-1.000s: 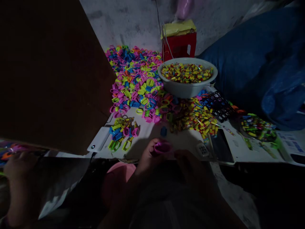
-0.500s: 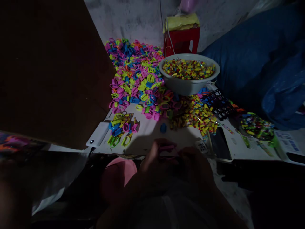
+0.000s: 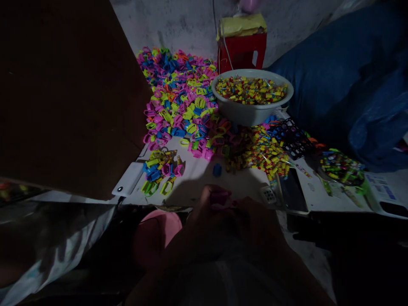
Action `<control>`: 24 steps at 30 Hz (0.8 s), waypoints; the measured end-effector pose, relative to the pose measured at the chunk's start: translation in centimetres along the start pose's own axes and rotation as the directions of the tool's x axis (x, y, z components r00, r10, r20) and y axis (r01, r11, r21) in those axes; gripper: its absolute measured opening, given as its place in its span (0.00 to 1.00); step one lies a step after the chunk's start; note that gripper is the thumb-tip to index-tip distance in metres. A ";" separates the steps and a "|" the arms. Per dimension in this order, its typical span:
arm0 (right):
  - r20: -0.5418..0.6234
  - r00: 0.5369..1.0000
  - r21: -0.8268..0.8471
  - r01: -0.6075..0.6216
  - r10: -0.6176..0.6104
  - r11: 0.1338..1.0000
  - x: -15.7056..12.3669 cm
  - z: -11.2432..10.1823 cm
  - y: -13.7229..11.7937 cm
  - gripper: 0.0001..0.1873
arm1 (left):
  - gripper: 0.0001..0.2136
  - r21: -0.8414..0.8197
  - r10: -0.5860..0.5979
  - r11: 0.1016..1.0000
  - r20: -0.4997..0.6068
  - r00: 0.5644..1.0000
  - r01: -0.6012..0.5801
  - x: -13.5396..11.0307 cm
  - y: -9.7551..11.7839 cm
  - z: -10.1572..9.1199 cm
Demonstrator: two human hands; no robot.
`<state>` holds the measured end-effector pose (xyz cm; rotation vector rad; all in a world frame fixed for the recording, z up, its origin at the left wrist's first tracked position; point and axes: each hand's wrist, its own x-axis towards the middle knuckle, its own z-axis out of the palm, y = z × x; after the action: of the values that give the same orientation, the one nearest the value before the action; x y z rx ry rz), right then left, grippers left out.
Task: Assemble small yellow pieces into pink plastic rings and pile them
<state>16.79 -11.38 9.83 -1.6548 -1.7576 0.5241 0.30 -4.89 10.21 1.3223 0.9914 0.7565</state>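
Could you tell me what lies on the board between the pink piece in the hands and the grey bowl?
In the head view, between the pink piece and the grey bowl lie one small blue piece on bare white board, then the fringe of the coloured clips pile.

No lettering can be read anywhere. The white printed paper sheet [image 3: 381, 189] at the right edge of the table carries blue markings, too small and blurred to read.

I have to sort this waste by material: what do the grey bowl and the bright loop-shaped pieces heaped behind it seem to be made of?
Round grey bowl: probably plastic, matt, with a smooth moulded rim. Heap of pink, blue and yellow-green loop-shaped pieces: apparently moulded plastic, judging by their saturated uniform colours and identical shapes.
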 end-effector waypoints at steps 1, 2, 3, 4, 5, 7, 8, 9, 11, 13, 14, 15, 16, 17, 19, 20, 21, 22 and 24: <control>0.014 1.000 -0.089 0.018 -0.017 0.996 0.0 0.4 0.3 0.12 | 0.27 0.046 -0.024 0.999 0.017 1.000 0.024 0.1 -0.3 -0.2; 0.018 1.000 -0.171 0.024 -0.021 0.985 0.0 0.8 0.7 0.12 | 0.28 0.087 -0.052 0.995 0.040 0.998 0.048 0.1 -0.7 -0.5; 0.026 0.999 -0.236 0.024 -0.018 0.971 -0.1 1.3 1.1 0.12 | 0.29 0.116 -0.081 0.990 0.063 0.995 0.074 0.1 -1.1 -0.8; 0.041 0.999 -0.279 0.023 -0.012 0.960 -0.3 1.8 1.5 0.12 | 0.30 0.127 -0.108 0.987 0.087 0.990 0.097 0.1 -1.5 -1.0; 0.068 0.998 -0.300 0.027 -0.007 0.954 -0.5 2.2 1.8 0.12 | 0.29 0.121 -0.131 0.986 0.111 0.985 0.117 0.2 -1.9 -1.3; 0.137 0.991 -0.294 0.044 -0.004 0.955 -0.8 3.0 2.2 0.11 | 0.28 0.099 -0.166 0.983 0.141 0.976 0.153 0.2 -2.6 -1.6; 0.168 0.986 -0.278 0.052 -0.005 0.959 -0.9 3.4 2.2 0.11 | 0.28 0.090 -0.184 0.981 0.148 0.972 0.172 0.3 -2.9 -1.8; 0.191 0.982 -0.254 0.057 -0.008 0.966 -0.8 3.6 2.2 0.11 | 0.28 0.080 -0.202 0.978 0.153 0.967 0.192 0.4 -3.1 -1.9; 0.212 0.977 -0.187 0.059 -0.018 0.980 -0.1 4.0 2.3 0.12 | 0.29 0.080 -0.226 0.973 0.163 0.960 0.216 0.7 -3.1 -2.4; 0.199 0.979 -0.129 0.071 -0.044 0.989 1.5 4.1 2.7 0.13 | 0.28 0.111 -0.202 0.976 0.131 0.971 0.188 1.2 -2.7 -3.5; 0.179 0.982 -0.117 0.075 -0.053 0.990 2.6 4.2 3.2 0.15 | 0.27 0.140 -0.165 0.978 0.084 0.983 0.152 1.6 -2.3 -4.3; 0.152 0.987 -0.121 0.075 -0.056 0.990 3.8 4.1 3.7 0.19 | 0.26 0.177 -0.112 0.978 0.015 0.994 0.108 2.0 -1.8 -5.4; 0.126 0.991 -0.143 0.063 -0.045 0.988 5.0 4.0 4.3 0.24 | 0.25 0.229 -0.046 0.972 -0.070 0.996 0.061 2.6 -1.3 -6.7; 0.083 0.996 -0.167 0.026 -0.012 0.986 6.2 4.0 4.9 0.24 | 0.24 0.299 0.035 0.954 -0.168 0.985 0.017 3.2 -0.7 -8.2; 0.028 0.999 -0.191 -0.020 0.025 0.981 8.0 3.8 5.8 0.21 | 0.23 0.500 0.218 0.866 -0.329 0.919 -0.026 4.7 0.2 -11.6; 0.010 0.999 -0.194 -0.031 0.034 0.980 8.6 3.7 6.0 0.20 | 0.22 0.616 0.319 0.788 -0.398 0.860 -0.007 5.5 0.5 -13.3; 0.002 0.999 -0.195 -0.033 0.034 0.980 8.9 3.7 6.2 0.19 | 0.22 0.712 0.396 0.700 -0.450 0.800 0.054 6.2 0.7 -14.9; -0.003 0.999 -0.196 -0.032 0.032 0.980 8.9 3.7 6.2 0.18 | 0.21 0.773 0.442 0.618 -0.493 0.749 0.145 6.8 0.7 -16.3; -0.016 0.999 -0.197 -0.034 0.032 0.980 8.4 3.8 6.1 0.18 | 0.22 0.810 0.459 0.494 -0.552 0.697 0.316 7.7 0.4 -18.4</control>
<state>18.64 -1.80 4.58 -1.8211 -1.8249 0.3625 -13.10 9.88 9.96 2.0161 2.2156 0.9038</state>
